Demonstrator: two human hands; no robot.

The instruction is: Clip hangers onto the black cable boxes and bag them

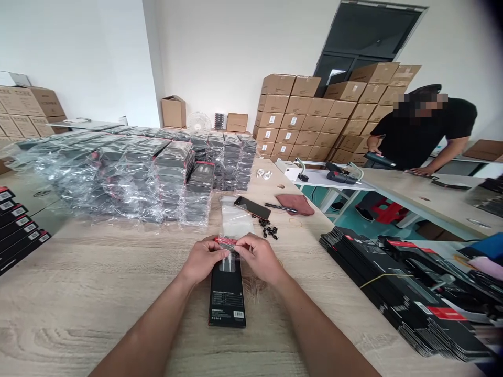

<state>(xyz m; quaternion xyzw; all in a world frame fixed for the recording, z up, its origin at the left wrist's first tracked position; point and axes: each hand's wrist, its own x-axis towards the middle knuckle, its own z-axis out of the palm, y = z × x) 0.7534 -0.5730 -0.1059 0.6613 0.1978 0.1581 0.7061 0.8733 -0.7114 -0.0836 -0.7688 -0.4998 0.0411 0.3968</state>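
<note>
Pinching the red-edged top of a clear sleeve (227,264) between left hand (203,259) and right hand (257,256), nearly touching, above a black box (227,301) flat on the worktop (78,314), with wrapped stacks (118,173) done behind and unwrapped boxes (393,293) left at right.

The light is bright and soft with faint shadows, the walls (220,52) bend near the edges, and the top right corner looks dark.
</note>
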